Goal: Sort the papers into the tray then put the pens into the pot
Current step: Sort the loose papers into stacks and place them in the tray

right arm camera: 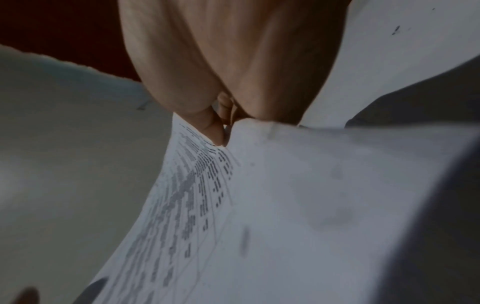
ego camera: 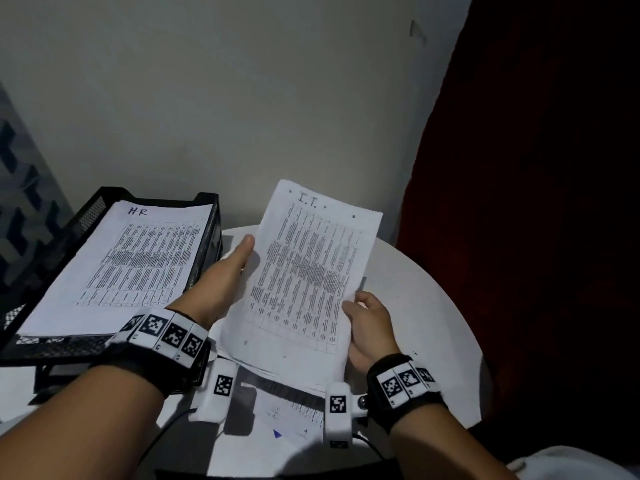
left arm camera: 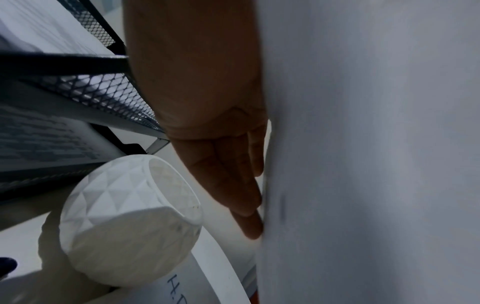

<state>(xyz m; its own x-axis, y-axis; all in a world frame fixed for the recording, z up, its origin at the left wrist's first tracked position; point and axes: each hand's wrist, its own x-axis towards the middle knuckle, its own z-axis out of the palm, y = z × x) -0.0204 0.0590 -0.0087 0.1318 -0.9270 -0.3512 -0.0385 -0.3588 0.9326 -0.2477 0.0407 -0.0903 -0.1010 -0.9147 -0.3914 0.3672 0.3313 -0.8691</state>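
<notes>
"H.R" heads the tray's top sheet (ego camera: 117,268); "I.T." heads the held sheet (ego camera: 304,271).

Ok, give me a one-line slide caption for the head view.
Both hands, left hand and right hand, hold the I.T. sheet beside the black mesh tray topped by the H.R sheet.

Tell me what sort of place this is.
Probably a small office or home desk corner: a black mesh paper tray holding a sheet marked H.R, a printed sheet marked I.T. held in both hands, and a small round white table against a plain wall.
</notes>
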